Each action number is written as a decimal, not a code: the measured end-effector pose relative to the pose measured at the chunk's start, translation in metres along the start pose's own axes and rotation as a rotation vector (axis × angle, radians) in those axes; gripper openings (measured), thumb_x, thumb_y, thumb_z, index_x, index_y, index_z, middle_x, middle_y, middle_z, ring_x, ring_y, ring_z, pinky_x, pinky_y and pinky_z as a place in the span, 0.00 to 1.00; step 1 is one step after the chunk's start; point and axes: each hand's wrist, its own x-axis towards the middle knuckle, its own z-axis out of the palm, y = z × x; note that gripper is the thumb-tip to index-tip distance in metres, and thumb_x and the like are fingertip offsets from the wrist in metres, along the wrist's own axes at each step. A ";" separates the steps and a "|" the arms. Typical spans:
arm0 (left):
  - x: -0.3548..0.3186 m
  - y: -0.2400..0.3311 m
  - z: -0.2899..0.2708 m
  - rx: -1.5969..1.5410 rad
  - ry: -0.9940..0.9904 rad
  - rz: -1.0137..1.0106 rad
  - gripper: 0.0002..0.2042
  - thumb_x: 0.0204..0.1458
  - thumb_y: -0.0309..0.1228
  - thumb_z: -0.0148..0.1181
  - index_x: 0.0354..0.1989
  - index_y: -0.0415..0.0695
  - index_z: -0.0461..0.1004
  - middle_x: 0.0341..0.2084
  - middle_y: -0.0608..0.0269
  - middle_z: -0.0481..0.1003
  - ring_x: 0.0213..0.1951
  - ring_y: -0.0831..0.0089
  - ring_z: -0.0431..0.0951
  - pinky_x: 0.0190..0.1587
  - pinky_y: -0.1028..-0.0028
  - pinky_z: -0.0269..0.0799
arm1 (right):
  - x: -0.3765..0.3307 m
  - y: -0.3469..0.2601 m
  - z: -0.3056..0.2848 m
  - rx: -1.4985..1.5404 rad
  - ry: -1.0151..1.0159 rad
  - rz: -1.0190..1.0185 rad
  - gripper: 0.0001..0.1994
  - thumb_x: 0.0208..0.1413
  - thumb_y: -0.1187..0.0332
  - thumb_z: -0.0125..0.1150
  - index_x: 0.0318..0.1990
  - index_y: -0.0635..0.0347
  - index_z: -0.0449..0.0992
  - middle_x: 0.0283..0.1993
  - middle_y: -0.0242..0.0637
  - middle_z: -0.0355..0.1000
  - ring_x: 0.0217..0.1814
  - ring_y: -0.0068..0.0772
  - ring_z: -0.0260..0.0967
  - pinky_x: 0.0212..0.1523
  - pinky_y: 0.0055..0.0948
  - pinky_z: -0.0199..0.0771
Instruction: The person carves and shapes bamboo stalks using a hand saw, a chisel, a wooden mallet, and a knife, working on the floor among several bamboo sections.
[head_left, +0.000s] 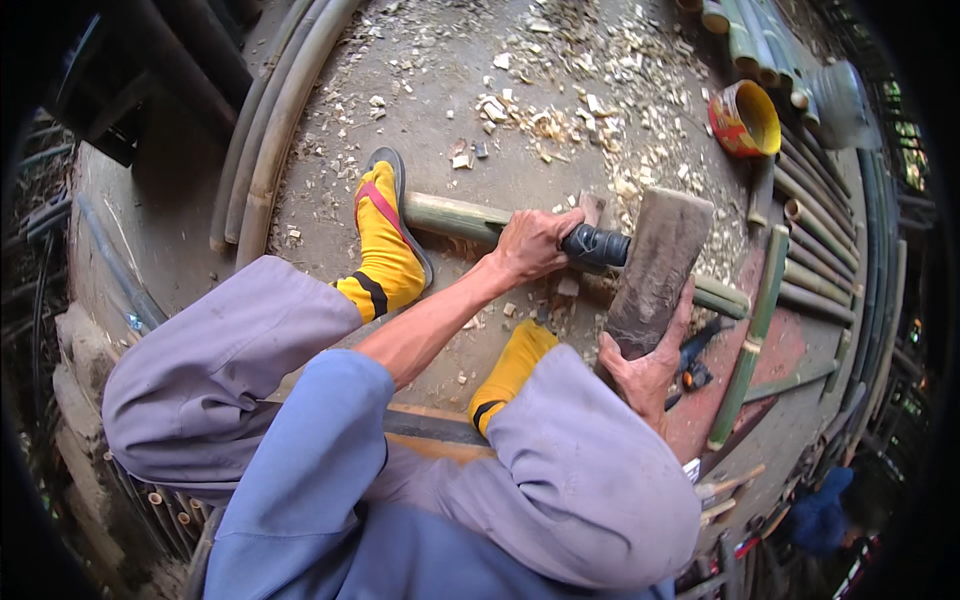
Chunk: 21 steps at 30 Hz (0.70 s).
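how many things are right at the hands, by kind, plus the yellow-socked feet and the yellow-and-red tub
bamboo pole under the left hand: 1
black grip of the tool in that hand: 1
wooden block in the right hand: 1
yellow-socked feet: 2
yellow-and-red tub: 1
total: 6

packages: none | labels: none | signs: none | screens: none

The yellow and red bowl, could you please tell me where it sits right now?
The yellow and red bowl sits on the ground at upper right of the head view, beside the stacked bamboo poles, beyond the wooden block.
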 end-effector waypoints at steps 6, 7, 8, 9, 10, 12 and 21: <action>0.020 0.006 -0.006 0.022 -0.130 -0.196 0.09 0.38 0.24 0.55 0.31 0.46 0.68 0.17 0.50 0.72 0.26 0.51 0.76 0.28 0.58 0.70 | -0.018 0.026 0.005 0.052 -0.034 0.097 0.52 0.32 0.71 0.68 0.69 0.59 0.43 0.67 0.50 0.50 0.67 0.46 0.50 0.65 0.38 0.50; 0.026 0.008 -0.004 0.036 -0.151 -0.223 0.09 0.38 0.23 0.54 0.31 0.46 0.69 0.18 0.49 0.73 0.26 0.51 0.76 0.29 0.58 0.70 | -0.024 0.032 0.006 0.013 0.018 0.083 0.52 0.32 0.70 0.67 0.69 0.60 0.42 0.67 0.50 0.50 0.67 0.45 0.50 0.65 0.37 0.50; 0.040 0.003 0.001 -0.024 -0.188 -0.349 0.11 0.38 0.22 0.51 0.32 0.45 0.73 0.20 0.50 0.75 0.26 0.53 0.77 0.32 0.59 0.72 | -0.028 0.031 0.009 0.045 0.052 0.111 0.52 0.32 0.70 0.67 0.68 0.64 0.42 0.67 0.50 0.50 0.66 0.44 0.50 0.65 0.36 0.48; 0.054 -0.014 0.007 -0.047 -0.237 -0.489 0.10 0.38 0.23 0.53 0.32 0.44 0.74 0.20 0.53 0.75 0.25 0.56 0.77 0.32 0.61 0.72 | -0.034 0.034 0.012 0.069 0.041 0.101 0.52 0.31 0.70 0.67 0.68 0.64 0.42 0.66 0.50 0.50 0.66 0.44 0.50 0.65 0.36 0.48; 0.064 -0.032 0.008 -0.073 -0.284 -0.627 0.10 0.39 0.25 0.55 0.33 0.42 0.75 0.21 0.55 0.76 0.25 0.58 0.77 0.31 0.63 0.73 | -0.041 0.041 0.017 0.093 0.032 0.091 0.52 0.31 0.70 0.67 0.68 0.64 0.43 0.66 0.51 0.50 0.67 0.44 0.50 0.65 0.36 0.48; 0.070 -0.046 -0.004 -0.126 -0.168 -0.771 0.10 0.38 0.24 0.55 0.32 0.39 0.75 0.20 0.55 0.75 0.26 0.61 0.77 0.31 0.63 0.73 | -0.058 0.052 0.023 0.219 0.025 0.177 0.53 0.30 0.70 0.67 0.68 0.64 0.43 0.66 0.53 0.50 0.68 0.44 0.48 0.66 0.36 0.47; -0.004 -0.036 -0.083 -0.580 0.642 -0.335 0.10 0.43 0.26 0.66 0.21 0.45 0.68 0.12 0.74 0.66 0.13 0.86 0.62 0.16 0.84 0.57 | -0.092 0.087 0.036 0.134 0.033 0.205 0.54 0.29 0.70 0.70 0.69 0.60 0.43 0.66 0.52 0.52 0.68 0.44 0.49 0.66 0.35 0.48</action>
